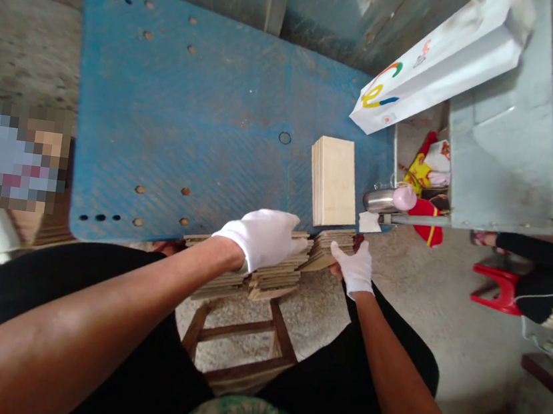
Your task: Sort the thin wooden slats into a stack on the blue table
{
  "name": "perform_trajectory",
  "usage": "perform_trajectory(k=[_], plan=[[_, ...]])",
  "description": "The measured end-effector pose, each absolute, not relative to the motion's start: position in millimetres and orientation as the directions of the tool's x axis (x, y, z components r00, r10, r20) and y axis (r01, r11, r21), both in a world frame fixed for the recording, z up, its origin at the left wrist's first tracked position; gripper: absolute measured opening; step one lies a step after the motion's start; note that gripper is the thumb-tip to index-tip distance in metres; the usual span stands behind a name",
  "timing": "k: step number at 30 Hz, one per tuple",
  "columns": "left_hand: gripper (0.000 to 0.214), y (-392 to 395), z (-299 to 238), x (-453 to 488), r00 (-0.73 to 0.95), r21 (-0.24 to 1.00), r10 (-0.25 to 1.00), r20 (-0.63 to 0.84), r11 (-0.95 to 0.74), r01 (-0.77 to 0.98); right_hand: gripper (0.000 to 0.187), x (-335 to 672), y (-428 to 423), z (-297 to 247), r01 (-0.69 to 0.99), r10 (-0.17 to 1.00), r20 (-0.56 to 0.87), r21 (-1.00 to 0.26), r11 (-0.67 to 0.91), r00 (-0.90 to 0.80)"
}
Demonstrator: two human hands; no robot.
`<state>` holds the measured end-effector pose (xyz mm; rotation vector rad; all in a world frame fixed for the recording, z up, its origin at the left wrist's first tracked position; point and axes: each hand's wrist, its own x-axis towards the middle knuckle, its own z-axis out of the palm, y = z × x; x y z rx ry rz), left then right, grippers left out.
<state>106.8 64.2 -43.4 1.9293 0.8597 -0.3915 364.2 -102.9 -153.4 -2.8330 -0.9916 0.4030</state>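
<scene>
My left hand (266, 234), in a white glove, lies palm down over a pile of thin wooden boards (275, 274) in front of the table edge. Its fingers stretch rightward across the boards' edges, the thumb slightly apart; the underside of the hand is hidden. My right hand (354, 267), in a white glove with bare fingertips, closes on the right end of a small bundle of similar wooden boards (326, 248), thumb on top and fingers below. Just beyond, a neat stack of pale rectangular boards (337, 184) rests on the blue table (217, 112).
A white paper bag (440, 59) leans across the table's far right corner. Beside the right edge lie a steel flask with a pink cap (391, 199) and a grey metal surface (499, 154). A wooden stool frame (241, 333) stands between my legs. A red stool (496, 288), with a seated person, is farther right.
</scene>
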Motion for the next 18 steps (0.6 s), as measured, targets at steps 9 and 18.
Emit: perform_trajectory(k=[9,18], plan=[[0.06,62.3,-45.7,107.3,0.696,0.603,0.383,-0.607,-0.349,0.718,0.131,357.4,-123.4,-185.0,0.652,0.64,-0.317,-0.082,-0.753,0.7],[0.06,61.8,-49.9,106.9,0.663,0.552,0.359,-0.657,-0.369,0.748,0.14,342.1,-120.4,-204.2,0.63,0.644,-0.167,-0.134,-0.765,0.746]])
